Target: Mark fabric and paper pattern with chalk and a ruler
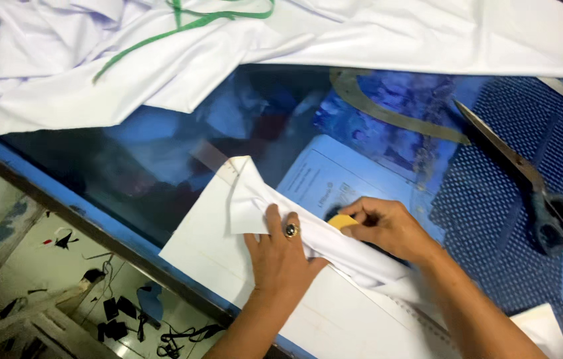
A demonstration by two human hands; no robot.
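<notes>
White folded cloth [334,246] lies over a white paper pattern [228,252] at the near edge of the blue glass-topped table [161,166], pressed flat by the left hand [281,256], fingers spread open. Right hand [391,229] pinches a yellow chalk piece [342,221] against the fold. Scissors [527,179] rest near the right edge; more white fabric [294,40] covers the far edge.

Marking white cloth on a blue bench
The left hand [280,256] presses the folded cloth [308,239] flat; the right hand [388,229] pinches yellow chalk [342,221], scissors [527,179] well apart.
</notes>
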